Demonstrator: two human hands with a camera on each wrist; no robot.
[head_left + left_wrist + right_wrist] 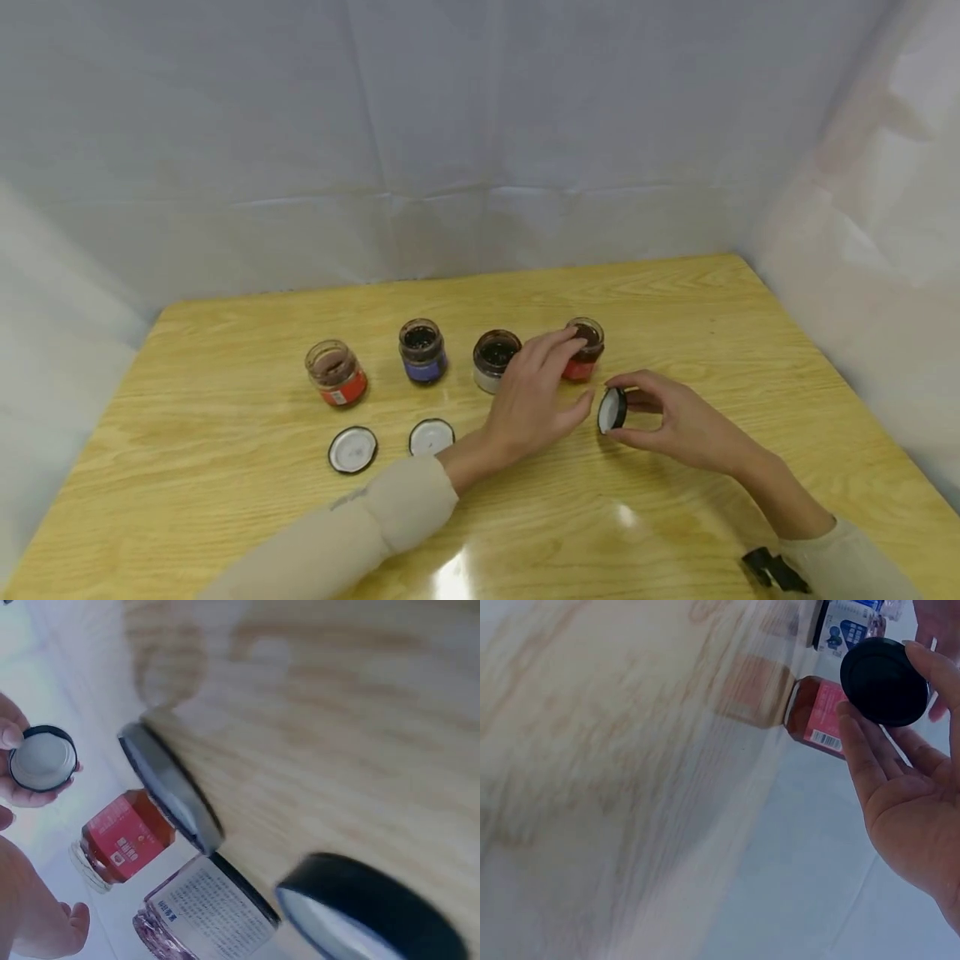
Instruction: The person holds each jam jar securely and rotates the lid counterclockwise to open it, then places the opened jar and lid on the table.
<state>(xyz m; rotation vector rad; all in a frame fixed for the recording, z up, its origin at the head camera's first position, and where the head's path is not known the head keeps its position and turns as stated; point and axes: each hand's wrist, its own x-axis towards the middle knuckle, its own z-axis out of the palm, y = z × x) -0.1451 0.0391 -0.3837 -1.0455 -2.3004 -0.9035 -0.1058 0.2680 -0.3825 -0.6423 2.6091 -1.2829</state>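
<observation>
In the head view my right hand [678, 417] pinches a black jar lid [612, 411] by its edge between thumb and fingers. The lid is on its side, white inner face toward the left; its black top [885, 681] shows in the right wrist view. My left hand [532, 387] holds nothing, its fingers extended beside the rightmost jar [581, 369], which has a red label and no lid. These fingers overlap that jar's rim in the head view. Just left of the hand, and partly hidden by it, is an open jar with a pale label [487, 379].
Farther left stand an open blue-labelled jar [424, 367] and an open red-labelled jar [345, 387], both with dark contents. Two lids, a left one [352, 450] and a right one [431, 437], lie white side up on the wooden table [225, 500]. Pale sheeting [480, 125] surrounds the table.
</observation>
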